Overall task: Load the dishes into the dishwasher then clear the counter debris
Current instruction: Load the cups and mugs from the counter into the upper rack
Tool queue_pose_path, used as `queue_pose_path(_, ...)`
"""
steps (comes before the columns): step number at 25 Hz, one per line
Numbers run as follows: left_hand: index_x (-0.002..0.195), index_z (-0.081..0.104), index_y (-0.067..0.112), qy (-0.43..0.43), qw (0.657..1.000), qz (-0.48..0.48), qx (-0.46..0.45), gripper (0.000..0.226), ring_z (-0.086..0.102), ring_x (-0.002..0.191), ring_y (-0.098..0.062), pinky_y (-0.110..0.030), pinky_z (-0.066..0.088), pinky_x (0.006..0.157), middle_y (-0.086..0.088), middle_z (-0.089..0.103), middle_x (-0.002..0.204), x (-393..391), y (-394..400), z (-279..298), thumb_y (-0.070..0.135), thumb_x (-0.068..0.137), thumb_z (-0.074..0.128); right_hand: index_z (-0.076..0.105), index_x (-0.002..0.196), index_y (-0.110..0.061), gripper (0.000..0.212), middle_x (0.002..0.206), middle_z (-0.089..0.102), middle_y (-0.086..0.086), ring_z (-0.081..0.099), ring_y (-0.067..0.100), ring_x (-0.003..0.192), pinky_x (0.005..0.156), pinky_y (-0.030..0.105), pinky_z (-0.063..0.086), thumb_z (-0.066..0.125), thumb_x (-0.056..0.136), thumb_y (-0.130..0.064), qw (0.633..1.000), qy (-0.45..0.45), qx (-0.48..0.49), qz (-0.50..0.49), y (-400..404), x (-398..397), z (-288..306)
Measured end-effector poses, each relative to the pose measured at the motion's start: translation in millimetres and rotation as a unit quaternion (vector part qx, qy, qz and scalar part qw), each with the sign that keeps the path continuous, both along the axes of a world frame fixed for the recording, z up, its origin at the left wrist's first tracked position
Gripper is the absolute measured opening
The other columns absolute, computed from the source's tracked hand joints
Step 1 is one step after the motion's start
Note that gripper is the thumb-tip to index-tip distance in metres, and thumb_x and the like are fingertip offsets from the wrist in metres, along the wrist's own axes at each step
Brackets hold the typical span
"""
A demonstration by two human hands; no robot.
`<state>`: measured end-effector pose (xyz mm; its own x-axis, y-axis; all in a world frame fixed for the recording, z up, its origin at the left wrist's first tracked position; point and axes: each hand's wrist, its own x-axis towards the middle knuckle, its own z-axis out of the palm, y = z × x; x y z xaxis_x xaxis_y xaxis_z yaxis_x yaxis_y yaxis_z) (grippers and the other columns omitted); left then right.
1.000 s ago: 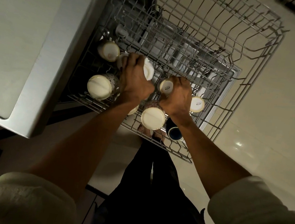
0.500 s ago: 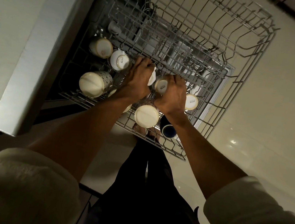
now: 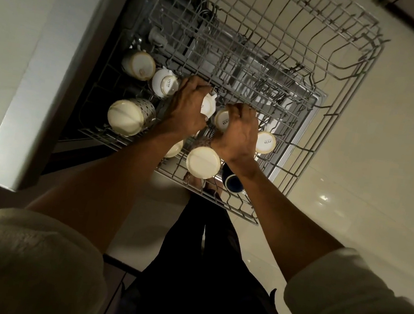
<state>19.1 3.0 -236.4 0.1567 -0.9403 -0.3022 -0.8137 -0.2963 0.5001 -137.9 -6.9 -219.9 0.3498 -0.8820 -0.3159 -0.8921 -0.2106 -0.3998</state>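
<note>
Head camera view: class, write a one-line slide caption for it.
Both hands, left and right, set small white cups upside down in the pulled-out dishwasher rack among other cups.

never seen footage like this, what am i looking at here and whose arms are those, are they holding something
There is no robot: a person wears a camera on the head, so this one picture looks down along their own arms. Below is a pulled-out wire dishwasher rack, beside a pale counter. Cups stand upside down in it, such as a patterned mug and a dark blue cup. The left hand grips a small white cup; the right hand grips another small cup.
</note>
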Motion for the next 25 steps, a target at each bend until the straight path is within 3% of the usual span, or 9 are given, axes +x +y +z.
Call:
queue_pose_path(4, 0.124, 0.064, 0.013, 0.036, 0.998, 0.05, 0.001, 0.063, 0.051, 0.12, -0.029, -0.044, 0.046, 0.1, -0.008, 0.054, 0.128, 5.9, 4.4, 1.3, 0.013, 0.063, 0.08, 0.054, 0.138, -0.01, 0.08, 0.13, 0.054, 0.012, 0.046, 0.03, 0.122, 0.105, 0.041, 0.04, 0.077, 0.066, -0.034, 1.0, 0.001, -0.022, 0.004, 0.1, 8.2, 3.0)
queue_pose_path(8, 0.125, 0.063, 0.012, 0.048, 0.978, 0.203, -0.016, 0.051, 0.05, 0.124, -0.031, -0.041, 0.044, 0.104, -0.012, 0.057, 0.13, 18.7, 13.1, 11.1, 0.006, 0.075, 0.067, 0.063, 0.124, -0.008, 0.072, 0.121, 0.06, 0.014, 0.052, 0.032, 0.114, 0.098, 0.042, 0.043, 0.057, 0.067, -0.05, 0.998, -0.036, -0.06, 0.007, -4.9, 28.3, 4.3)
queue_pose_path(13, 0.117, 0.064, 0.008, 0.047, 0.955, 0.281, -0.076, 0.049, 0.059, 0.11, -0.035, -0.045, 0.05, 0.095, -0.015, 0.061, 0.118, 31.1, 23.8, 14.2, 0.009, 0.068, 0.063, 0.059, 0.131, -0.011, 0.072, 0.123, 0.059, 0.01, 0.051, 0.03, 0.116, 0.1, 0.039, 0.035, 0.068, 0.069, -0.045, 0.995, -0.02, -0.054, 0.087, -19.5, 67.5, 0.8)
queue_pose_path(17, 0.13, 0.055, 0.0, 0.006, 0.939, 0.333, -0.089, 0.056, 0.048, 0.129, -0.037, -0.042, 0.037, 0.11, -0.022, 0.053, 0.136, 40.8, 19.3, 17.6, 0.016, 0.077, 0.048, 0.061, 0.125, -0.018, 0.066, 0.116, 0.063, 0.006, 0.051, 0.028, 0.111, 0.097, 0.039, 0.029, 0.049, 0.08, -0.064, 0.989, 0.007, -0.074, 0.128, -26.4, 106.7, -8.3)
queue_pose_path(19, 0.14, 0.048, 0.0, -0.019, 0.937, 0.342, -0.073, 0.059, 0.04, 0.137, -0.037, -0.042, 0.028, 0.116, -0.022, 0.045, 0.146, 52.1, 16.1, 17.6, 0.023, 0.085, 0.046, 0.062, 0.121, -0.018, 0.064, 0.111, 0.065, 0.007, 0.053, 0.029, 0.107, 0.095, 0.04, 0.03, 0.045, 0.083, -0.066, 0.988, 0.029, -0.087, 0.122, -26.6, 119.5, -15.5)
queue_pose_path(21, 0.147, 0.04, 0.003, -0.043, 0.947, 0.314, -0.046, 0.064, 0.033, 0.142, -0.037, -0.041, 0.022, 0.118, -0.021, 0.038, 0.153, 62.1, 14.2, 16.9, 0.022, 0.088, 0.057, 0.063, 0.121, -0.02, 0.062, 0.109, 0.065, 0.008, 0.053, 0.03, 0.106, 0.094, 0.042, 0.031, 0.049, 0.081, -0.066, 0.988, 0.052, -0.094, 0.114, -28.2, 127.5, -20.5)
queue_pose_path(25, 0.15, 0.039, 0.012, -0.08, 0.966, 0.244, -0.015, 0.068, 0.029, 0.145, -0.035, -0.041, 0.024, 0.114, -0.017, 0.031, 0.158, 74.3, 10.2, 21.7, 0.026, 0.089, 0.064, 0.062, 0.122, -0.02, 0.064, 0.113, 0.058, 0.01, 0.049, 0.03, 0.109, 0.092, 0.041, 0.032, 0.058, 0.076, -0.064, 0.984, 0.074, -0.098, 0.128, -31.5, 136.8, -23.2)
